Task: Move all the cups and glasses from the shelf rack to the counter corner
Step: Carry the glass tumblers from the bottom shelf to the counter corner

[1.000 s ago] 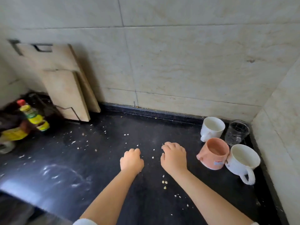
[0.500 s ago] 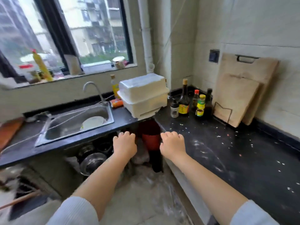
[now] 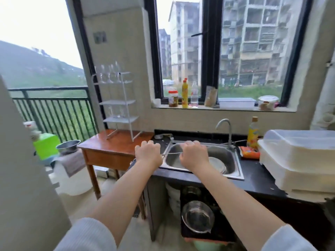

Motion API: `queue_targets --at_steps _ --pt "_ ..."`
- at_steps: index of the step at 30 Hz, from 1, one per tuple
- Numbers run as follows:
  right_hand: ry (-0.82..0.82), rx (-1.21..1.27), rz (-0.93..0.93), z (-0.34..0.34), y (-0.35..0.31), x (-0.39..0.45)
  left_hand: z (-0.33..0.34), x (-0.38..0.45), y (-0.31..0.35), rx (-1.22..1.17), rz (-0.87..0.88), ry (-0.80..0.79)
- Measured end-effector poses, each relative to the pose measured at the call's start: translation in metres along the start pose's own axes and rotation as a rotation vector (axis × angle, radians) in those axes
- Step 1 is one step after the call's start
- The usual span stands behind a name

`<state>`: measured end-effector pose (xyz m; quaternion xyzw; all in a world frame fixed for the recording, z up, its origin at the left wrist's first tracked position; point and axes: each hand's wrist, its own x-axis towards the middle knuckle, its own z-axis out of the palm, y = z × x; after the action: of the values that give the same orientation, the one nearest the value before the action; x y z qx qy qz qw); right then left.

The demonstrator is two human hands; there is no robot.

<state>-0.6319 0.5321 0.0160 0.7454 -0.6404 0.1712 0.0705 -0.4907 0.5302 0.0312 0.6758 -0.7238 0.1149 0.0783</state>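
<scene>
Black tabletop [image 3: 257, 180] runs right from the steel sink [image 3: 233, 160], the landmark here. Right of the sink: stacked white plastic containers [image 3: 297, 160], largest items on the tabletop. Left of the sink: a wooden side table [image 3: 108, 147] carrying the white wire shelf rack [image 3: 119, 105]. Clear glasses [image 3: 108, 75] hang blurred along the rack's top tier; more glassware [image 3: 117, 111] shows faintly on a lower shelf, count unclear. Behind the sink: faucet [image 3: 224, 127], and right of it a yellow bottle [image 3: 253, 133]. Both bare arms reach forward over the sink's near edge. Left hand [image 3: 147, 153] and right hand [image 3: 194, 154] each show fingers curled into a loose fist, holding nothing, well apart from the rack.
</scene>
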Motion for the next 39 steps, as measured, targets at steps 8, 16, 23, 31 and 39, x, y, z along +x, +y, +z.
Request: queue_targets --at_steps 8,16,23,31,39 --pt "0.107 0.109 -0.296 0.014 -0.097 0.180 -0.015 0.124 -0.126 0.017 -0.312 0.057" --pt "0.178 0.091 -0.502 0.029 -0.193 0.321 -0.017 0.217 -0.229 0.040 -0.489 0.088" --pt "0.237 0.124 -0.508 0.049 -0.273 0.428 -0.005 0.293 -0.334 0.043 -0.520 0.149" --pt "0.228 0.215 -0.265 0.085 -0.338 0.544 0.014 0.382 -0.460 -0.034 -0.413 0.177" --pt "0.086 0.267 -0.104 0.174 -0.355 0.623 0.095 0.477 -0.527 -0.145 -0.365 0.078"
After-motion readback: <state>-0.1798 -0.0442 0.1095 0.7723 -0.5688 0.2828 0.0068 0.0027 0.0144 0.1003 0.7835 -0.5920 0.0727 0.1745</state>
